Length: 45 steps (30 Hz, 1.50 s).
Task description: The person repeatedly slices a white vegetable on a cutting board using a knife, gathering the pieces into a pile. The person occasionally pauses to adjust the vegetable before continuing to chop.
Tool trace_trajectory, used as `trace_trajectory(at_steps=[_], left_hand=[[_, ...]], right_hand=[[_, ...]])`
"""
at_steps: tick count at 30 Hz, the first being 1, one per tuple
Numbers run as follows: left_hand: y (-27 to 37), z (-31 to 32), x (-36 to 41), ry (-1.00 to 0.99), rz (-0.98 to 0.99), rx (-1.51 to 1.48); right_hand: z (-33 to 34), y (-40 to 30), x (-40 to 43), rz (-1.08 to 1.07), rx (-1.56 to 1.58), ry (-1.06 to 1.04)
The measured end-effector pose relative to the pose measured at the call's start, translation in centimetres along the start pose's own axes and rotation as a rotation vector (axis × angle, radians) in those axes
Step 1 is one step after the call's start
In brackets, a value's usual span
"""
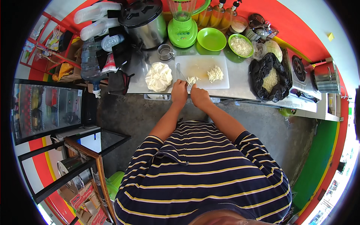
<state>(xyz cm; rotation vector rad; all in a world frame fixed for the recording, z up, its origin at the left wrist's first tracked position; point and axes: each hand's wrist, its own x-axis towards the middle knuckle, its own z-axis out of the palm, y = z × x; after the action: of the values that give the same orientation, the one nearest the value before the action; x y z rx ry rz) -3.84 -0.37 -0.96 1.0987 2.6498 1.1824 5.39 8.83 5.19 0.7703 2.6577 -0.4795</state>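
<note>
My right hand grips a kitchen knife, its blade slanting up and left over a white cutting board. Close to the blade, at the board's front left, is my left hand; its fingertips are bent down, and what they hold is too small to tell. A small heap of thin pale shreds lies just beyond my hands. Farther right on the board is a larger heap of cut pale strips. Left of the board sits a pale, round, folded mass.
Behind the board stand a metal cup, a green blender, a green bowl and a green bowl of shreds. To the right are a black plastic bag with pale shreds, a cabbage and a gas stove.
</note>
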Motion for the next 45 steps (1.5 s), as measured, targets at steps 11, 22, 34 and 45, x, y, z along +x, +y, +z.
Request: trace_trajectory(at_steps=[11, 22, 34, 45], left_hand=[[0.2, -0.7, -0.4, -0.038, 0.048, 0.071], [-0.1, -0.3, 0.1, 0.003, -0.028, 0.015], [0.3, -0.9, 0.2, -0.002, -0.044, 0.036], [0.7, -1.2, 0.1, -0.023, -0.138, 0.055]], right_hand=[[0.7, 0.8, 0.3, -0.041, -0.013, 0.026], [0.6, 0.8, 0.2, -0.014, 0.002, -0.004], [0.4, 0.6, 0.1, -0.011, 0.025, -0.044], [0.0, 0.7, -0.5, -0.005, 0.056, -0.095]])
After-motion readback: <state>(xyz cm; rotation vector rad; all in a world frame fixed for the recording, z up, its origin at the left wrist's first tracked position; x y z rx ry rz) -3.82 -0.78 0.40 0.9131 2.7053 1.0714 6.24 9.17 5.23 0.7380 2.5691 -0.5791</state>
